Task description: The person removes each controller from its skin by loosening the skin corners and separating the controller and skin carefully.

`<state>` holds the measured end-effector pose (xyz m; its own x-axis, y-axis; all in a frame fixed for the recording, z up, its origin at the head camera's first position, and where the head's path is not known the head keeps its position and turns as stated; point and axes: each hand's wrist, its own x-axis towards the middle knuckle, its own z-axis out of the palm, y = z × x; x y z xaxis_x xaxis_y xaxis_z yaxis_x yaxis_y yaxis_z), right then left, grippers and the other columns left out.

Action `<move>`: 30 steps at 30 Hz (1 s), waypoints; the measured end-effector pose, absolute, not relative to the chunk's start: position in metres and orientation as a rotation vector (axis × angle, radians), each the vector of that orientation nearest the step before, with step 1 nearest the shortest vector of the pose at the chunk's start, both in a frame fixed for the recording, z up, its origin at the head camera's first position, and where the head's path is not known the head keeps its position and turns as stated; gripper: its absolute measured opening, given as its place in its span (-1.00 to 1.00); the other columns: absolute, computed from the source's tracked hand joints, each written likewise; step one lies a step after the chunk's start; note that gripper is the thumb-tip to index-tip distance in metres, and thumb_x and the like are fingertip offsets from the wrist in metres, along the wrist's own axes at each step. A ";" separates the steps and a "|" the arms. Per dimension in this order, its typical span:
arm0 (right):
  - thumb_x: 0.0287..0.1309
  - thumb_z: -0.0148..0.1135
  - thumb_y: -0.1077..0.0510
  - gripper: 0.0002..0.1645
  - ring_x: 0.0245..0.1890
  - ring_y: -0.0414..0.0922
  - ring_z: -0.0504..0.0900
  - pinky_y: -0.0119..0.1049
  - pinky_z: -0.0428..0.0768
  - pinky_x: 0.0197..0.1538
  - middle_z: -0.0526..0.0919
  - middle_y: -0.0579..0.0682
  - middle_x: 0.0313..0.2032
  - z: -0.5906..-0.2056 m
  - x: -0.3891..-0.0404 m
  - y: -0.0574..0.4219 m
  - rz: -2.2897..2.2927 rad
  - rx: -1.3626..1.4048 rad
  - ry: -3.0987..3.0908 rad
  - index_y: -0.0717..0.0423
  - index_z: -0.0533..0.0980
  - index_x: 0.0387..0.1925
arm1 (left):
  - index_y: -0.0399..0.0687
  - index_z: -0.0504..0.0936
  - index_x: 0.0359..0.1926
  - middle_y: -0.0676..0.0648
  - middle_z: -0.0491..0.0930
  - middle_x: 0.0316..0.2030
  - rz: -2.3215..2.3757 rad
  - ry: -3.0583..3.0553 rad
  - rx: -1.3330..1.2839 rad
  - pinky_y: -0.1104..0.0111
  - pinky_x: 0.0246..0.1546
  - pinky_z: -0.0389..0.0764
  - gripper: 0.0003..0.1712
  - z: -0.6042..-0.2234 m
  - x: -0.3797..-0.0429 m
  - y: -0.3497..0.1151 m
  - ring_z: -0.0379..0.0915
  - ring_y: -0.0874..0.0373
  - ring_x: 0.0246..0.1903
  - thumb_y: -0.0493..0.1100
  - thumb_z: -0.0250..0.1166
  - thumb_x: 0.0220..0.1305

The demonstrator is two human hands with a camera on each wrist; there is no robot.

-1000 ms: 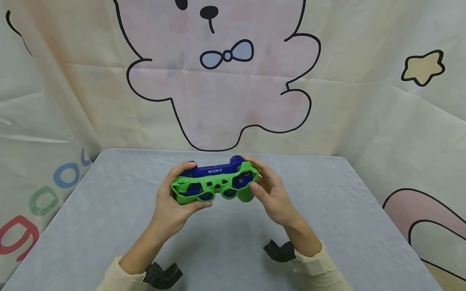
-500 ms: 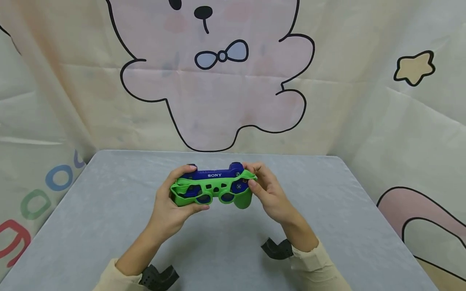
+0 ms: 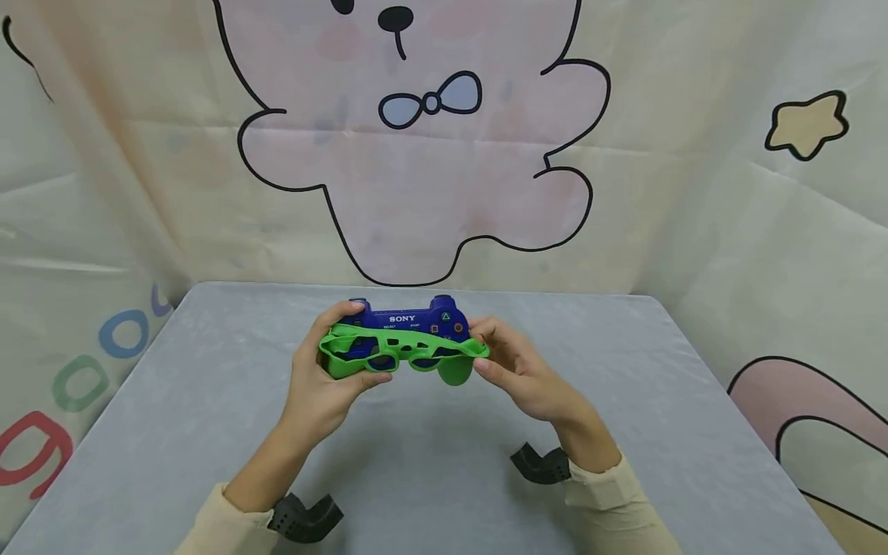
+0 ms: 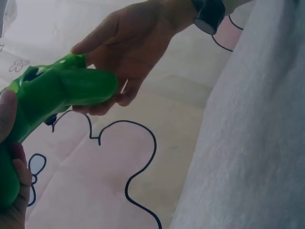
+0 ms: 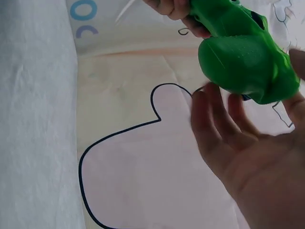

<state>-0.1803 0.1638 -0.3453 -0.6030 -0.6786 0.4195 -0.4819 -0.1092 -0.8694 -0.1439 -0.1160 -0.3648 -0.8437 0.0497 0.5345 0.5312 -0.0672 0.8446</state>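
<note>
A blue game controller (image 3: 405,316) marked SONY is held above the table, partly inside a stretchy green silicone sleeve (image 3: 454,371). Its top face and right-hand buttons show, while the sleeve's cut-outs lie across the lower part. My left hand (image 3: 315,385) grips the left end, thumb along the front underside and index finger on the top left shoulder. At the right end, my right hand (image 3: 530,378) pinches the sleeve's edge between thumb and fingers. In the right wrist view the sleeve's rounded green handle (image 5: 233,62) sits just above the curved fingers.
A grey cloth-covered table (image 3: 444,478) lies beneath both hands. Behind it hangs a cream curtain (image 3: 659,100) with a printed bear and star. Each wrist carries a black camera mount (image 3: 305,520) near the sleeve cuff.
The right side of the green sleeve has been pulled down off the controller's face, uncovering the buttons there. The right hand has moved slightly lower along the controller's right end.
</note>
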 end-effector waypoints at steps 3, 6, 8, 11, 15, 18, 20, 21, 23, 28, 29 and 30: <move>0.48 0.02 0.29 -0.82 0.04 -0.15 0.46 -0.32 0.52 0.11 0.40 -0.08 0.00 -0.344 -0.181 0.168 -1.762 -1.305 1.908 0.17 0.24 0.00 | -0.17 0.34 0.39 0.00 0.49 0.14 -1.978 -1.872 -0.607 0.39 -0.15 0.73 0.00 -0.365 -0.147 -0.115 0.61 0.20 0.00 -0.62 0.50 -0.11; 0.47 0.09 0.23 -0.60 0.12 -0.15 0.54 -0.30 0.55 0.21 0.45 -0.08 0.08 -0.344 -0.181 0.168 -1.781 -1.261 1.860 0.09 0.18 0.20 | -0.16 0.34 0.39 -0.02 0.49 0.12 -1.998 -1.874 -0.565 0.42 -0.17 0.73 0.00 -0.367 -0.149 -0.115 0.60 0.19 -0.02 -0.62 0.49 -0.10; 0.43 0.17 0.20 -0.31 0.20 -0.13 0.58 -0.26 0.55 0.27 0.48 -0.08 0.18 -0.345 -0.180 0.164 -1.816 -1.236 1.879 0.00 0.04 0.41 | -0.14 0.33 0.39 -0.02 0.48 0.11 -2.010 -1.886 -0.527 0.42 -0.17 0.73 0.00 -0.367 -0.148 -0.116 0.59 0.18 -0.03 -0.62 0.49 -0.10; 0.33 0.31 0.18 0.10 0.20 -0.14 0.61 -0.26 0.57 0.25 0.48 -0.08 0.28 -0.346 -0.177 0.157 -1.877 -1.212 1.947 -0.07 -0.24 0.57 | -0.09 0.32 0.39 -0.02 0.46 0.12 -2.017 -1.917 -0.507 0.41 -0.18 0.73 0.01 -0.366 -0.147 -0.114 0.58 0.18 -0.02 -0.60 0.51 -0.09; 0.23 0.41 0.21 0.09 0.21 -0.11 0.57 -0.28 0.65 0.15 0.39 -0.04 0.38 -0.348 -0.173 0.148 -1.951 -1.219 1.983 0.03 -0.09 0.57 | -0.08 0.31 0.40 -0.01 0.46 0.11 -1.985 -2.000 -0.603 0.35 -0.18 0.75 0.00 -0.363 -0.144 -0.109 0.58 0.17 0.00 -0.52 0.55 -0.07; 0.22 0.39 0.28 -0.10 0.29 -0.06 0.49 -0.25 0.69 0.12 0.30 0.00 0.46 -0.352 -0.171 0.142 -2.025 -1.218 1.923 0.12 0.13 0.47 | -0.07 0.32 0.40 0.02 0.47 0.10 -1.964 -2.034 -0.655 0.34 -0.18 0.75 -0.01 -0.362 -0.142 -0.106 0.58 0.18 0.01 -0.49 0.55 -0.06; 0.20 0.40 0.31 -0.17 0.29 -0.06 0.50 -0.23 0.69 0.10 0.33 0.03 0.45 -0.354 -0.171 0.139 -2.076 -1.195 1.884 0.12 0.21 0.42 | -0.07 0.33 0.40 0.04 0.47 0.09 -1.958 -2.034 -0.657 0.34 -0.17 0.75 -0.01 -0.361 -0.141 -0.104 0.58 0.20 0.01 -0.49 0.56 -0.06; 0.19 0.41 0.31 -0.16 0.25 -0.08 0.54 -0.23 0.71 0.08 0.37 0.02 0.41 -0.355 -0.171 0.138 -2.095 -1.178 1.874 0.05 0.22 0.43 | -0.07 0.33 0.40 0.05 0.48 0.09 -1.962 -2.025 -0.652 0.35 -0.17 0.75 0.00 -0.361 -0.141 -0.104 0.58 0.20 0.01 -0.50 0.55 -0.07; 0.19 0.42 0.27 -0.12 0.13 -0.10 0.65 -0.22 0.74 0.00 0.42 0.04 0.33 -0.356 -0.172 0.138 -2.114 -1.167 1.853 0.00 0.20 0.45 | -0.08 0.32 0.41 0.05 0.48 0.09 -1.976 -2.001 -0.645 0.35 -0.17 0.75 0.01 -0.361 -0.141 -0.104 0.58 0.20 0.01 -0.52 0.55 -0.07; 0.28 0.37 0.04 -0.13 -0.34 -0.15 0.74 -0.23 0.76 -0.29 0.46 0.07 0.12 -0.363 -0.171 0.133 -2.154 -1.170 1.771 -0.04 0.14 0.47 | -0.09 0.30 0.42 -0.04 0.47 0.11 -2.028 -1.967 -0.610 0.38 -0.17 0.74 0.01 -0.365 -0.139 -0.104 0.56 0.18 -0.02 -0.53 0.53 -0.05; 0.28 0.36 -0.02 -0.14 -0.39 -0.16 0.71 -0.24 0.75 -0.35 0.47 0.06 0.09 -0.365 -0.170 0.130 -2.178 -1.161 1.773 -0.03 0.15 0.46 | -0.08 0.29 0.43 -0.07 0.46 0.12 -2.043 -1.969 -0.598 0.39 -0.17 0.73 0.01 -0.366 -0.139 -0.103 0.56 0.17 -0.02 -0.53 0.52 -0.04; 0.29 0.34 -0.07 -0.15 -0.45 -0.17 0.68 -0.26 0.72 -0.42 0.49 0.05 0.05 -0.367 -0.169 0.127 -2.206 -1.151 1.788 0.00 0.15 0.45 | -0.07 0.27 0.44 -0.08 0.45 0.14 -2.056 -1.981 -0.584 0.40 -0.17 0.73 0.01 -0.367 -0.139 -0.102 0.55 0.16 -0.02 -0.53 0.51 -0.02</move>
